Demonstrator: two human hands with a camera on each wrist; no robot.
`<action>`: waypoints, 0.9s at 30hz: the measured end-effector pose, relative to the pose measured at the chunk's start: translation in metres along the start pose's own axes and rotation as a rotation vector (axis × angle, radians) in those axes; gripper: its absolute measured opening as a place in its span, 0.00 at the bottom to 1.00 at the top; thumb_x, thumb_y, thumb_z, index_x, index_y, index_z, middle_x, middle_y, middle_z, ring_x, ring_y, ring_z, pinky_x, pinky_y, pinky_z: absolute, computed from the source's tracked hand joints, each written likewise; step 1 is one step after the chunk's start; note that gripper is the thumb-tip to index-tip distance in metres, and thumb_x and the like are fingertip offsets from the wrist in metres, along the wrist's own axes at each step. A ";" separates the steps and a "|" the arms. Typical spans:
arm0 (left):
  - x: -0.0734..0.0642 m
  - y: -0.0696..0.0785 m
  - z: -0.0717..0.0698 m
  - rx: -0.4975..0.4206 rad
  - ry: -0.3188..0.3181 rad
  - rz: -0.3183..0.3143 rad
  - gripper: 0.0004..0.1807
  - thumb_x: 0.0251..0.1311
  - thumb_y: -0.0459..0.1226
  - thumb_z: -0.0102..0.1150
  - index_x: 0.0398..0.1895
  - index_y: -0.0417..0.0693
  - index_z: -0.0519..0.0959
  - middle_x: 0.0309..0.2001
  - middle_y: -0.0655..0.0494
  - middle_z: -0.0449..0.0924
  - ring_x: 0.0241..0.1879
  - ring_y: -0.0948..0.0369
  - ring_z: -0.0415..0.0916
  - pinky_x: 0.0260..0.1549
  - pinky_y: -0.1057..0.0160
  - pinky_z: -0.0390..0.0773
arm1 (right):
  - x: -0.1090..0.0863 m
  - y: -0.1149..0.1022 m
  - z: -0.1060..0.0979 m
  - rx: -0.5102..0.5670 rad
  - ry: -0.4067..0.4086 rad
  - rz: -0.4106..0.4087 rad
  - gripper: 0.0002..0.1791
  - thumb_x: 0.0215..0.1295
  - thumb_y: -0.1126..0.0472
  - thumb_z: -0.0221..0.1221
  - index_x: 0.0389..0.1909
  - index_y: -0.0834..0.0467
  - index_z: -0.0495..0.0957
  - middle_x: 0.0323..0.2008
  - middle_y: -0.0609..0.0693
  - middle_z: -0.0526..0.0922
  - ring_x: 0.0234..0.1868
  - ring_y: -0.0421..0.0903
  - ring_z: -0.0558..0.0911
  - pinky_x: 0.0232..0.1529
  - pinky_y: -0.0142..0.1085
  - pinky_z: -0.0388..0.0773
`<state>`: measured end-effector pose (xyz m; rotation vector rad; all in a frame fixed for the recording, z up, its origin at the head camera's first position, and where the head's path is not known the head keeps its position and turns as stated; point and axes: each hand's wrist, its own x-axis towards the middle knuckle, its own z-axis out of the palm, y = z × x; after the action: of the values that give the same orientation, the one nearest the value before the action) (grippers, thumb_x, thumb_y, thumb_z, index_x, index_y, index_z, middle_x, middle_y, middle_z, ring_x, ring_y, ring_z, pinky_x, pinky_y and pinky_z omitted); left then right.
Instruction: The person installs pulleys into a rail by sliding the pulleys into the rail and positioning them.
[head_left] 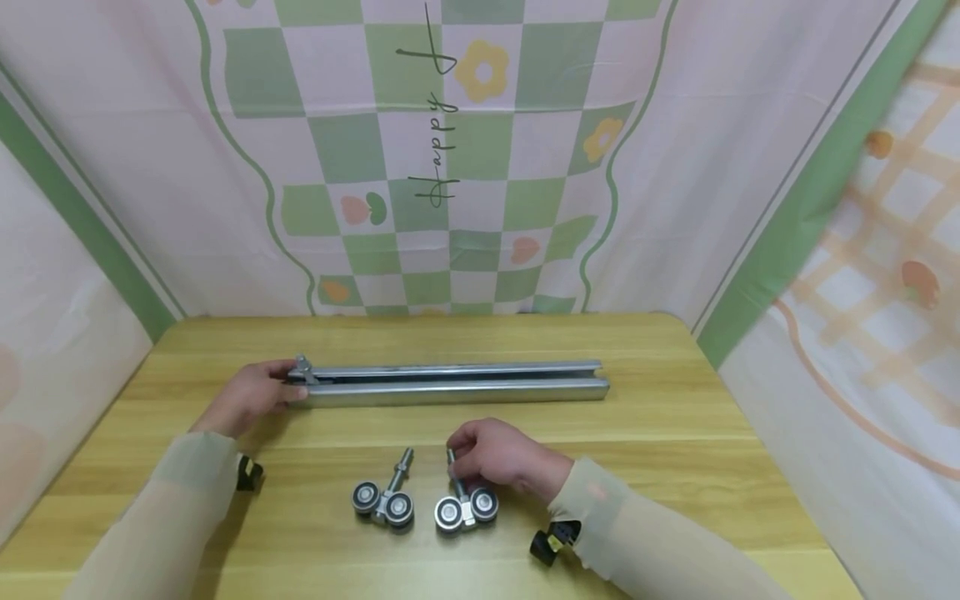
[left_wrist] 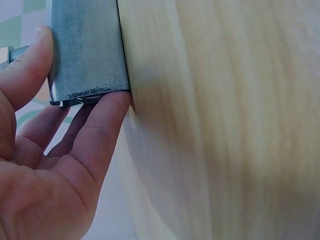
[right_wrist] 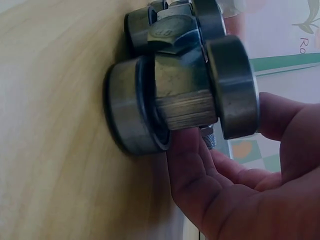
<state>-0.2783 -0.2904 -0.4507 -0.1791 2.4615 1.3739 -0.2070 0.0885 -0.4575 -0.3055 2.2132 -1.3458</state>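
Silvery metal forms one rail [head_left: 450, 393] and two roller trolleys [head_left: 467, 510].

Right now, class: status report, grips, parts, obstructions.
Left grip holds slotted silver metal rail, left end. Right grip pinches wheeled silver metal roller by threaded stem. Matching roller lies left, clear of rail.

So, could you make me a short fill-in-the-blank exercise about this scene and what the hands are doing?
1. In the head view, the left hand holds the metal rail at its ____ end.
2. There, the right hand pinches the bolt of the trolley on the ____.
3. The other trolley turns ____ wheel faces toward the head camera.
4. The full word written on the checked cloth is ____.

Missing words: left; right; two; Happy.
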 end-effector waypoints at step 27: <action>0.000 -0.001 -0.002 0.007 -0.015 0.019 0.43 0.63 0.37 0.67 0.76 0.34 0.55 0.71 0.30 0.57 0.60 0.45 0.67 0.53 0.50 0.75 | -0.006 -0.001 0.001 -0.082 -0.012 -0.070 0.25 0.49 0.71 0.72 0.49 0.62 0.78 0.35 0.48 0.85 0.35 0.46 0.83 0.40 0.41 0.80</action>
<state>-0.2783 -0.2926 -0.4507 -0.1436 2.4619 1.3696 -0.2014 0.0901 -0.4546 -0.4235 2.2708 -1.2871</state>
